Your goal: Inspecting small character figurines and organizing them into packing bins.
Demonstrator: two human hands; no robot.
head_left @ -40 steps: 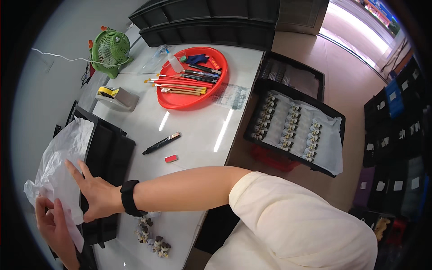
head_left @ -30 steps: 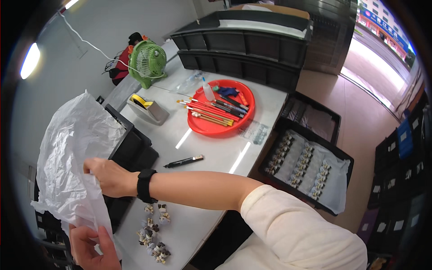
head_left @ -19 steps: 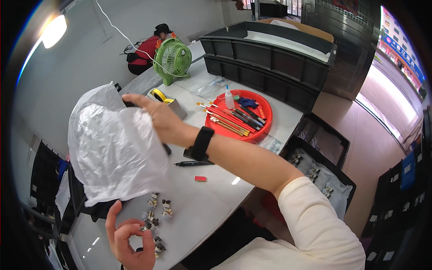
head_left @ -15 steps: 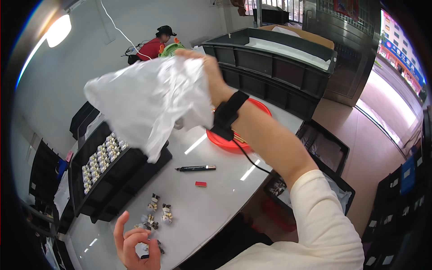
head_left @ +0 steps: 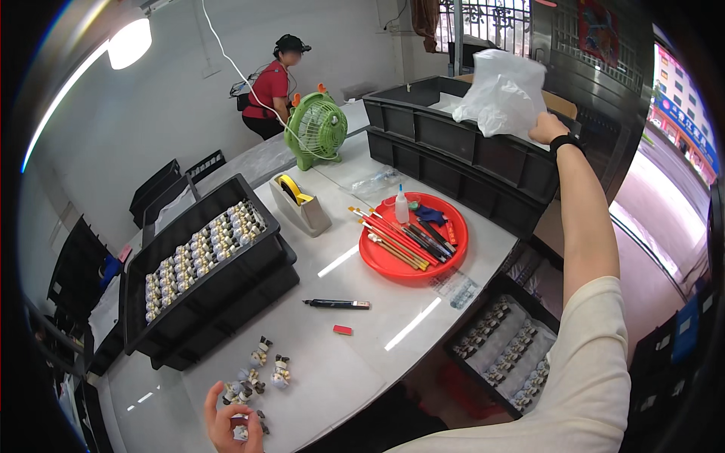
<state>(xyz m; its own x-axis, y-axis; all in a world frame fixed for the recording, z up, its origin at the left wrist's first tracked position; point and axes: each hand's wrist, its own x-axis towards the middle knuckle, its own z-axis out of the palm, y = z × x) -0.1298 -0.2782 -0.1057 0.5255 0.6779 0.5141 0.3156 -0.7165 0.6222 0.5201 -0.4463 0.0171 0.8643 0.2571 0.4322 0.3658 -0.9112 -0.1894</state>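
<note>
1. Left, the filled black crate (head_left: 219, 283) on the counter (head_left: 332, 392) holds rows of figurines (head_left: 198, 257).
2. The left hand (head_left: 230, 430) curls beside the loose figurines (head_left: 281, 374); whether it grips one I cannot tell.
3. The crumpled white sheet (head_left: 502, 94) lies left of and slightly above the right hand, well away from the left, in front of the stacked crates (head_left: 445, 128), whose long axis slants down rightward; contact is unclear. The sheet shows no clear long axis.
4. Far right, the right hand (head_left: 547, 128) pinches the sheet's edge.

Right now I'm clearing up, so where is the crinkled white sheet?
In the head view's upper right, the crinkled white sheet is held in the right hand, by the stacked black crates.
</note>
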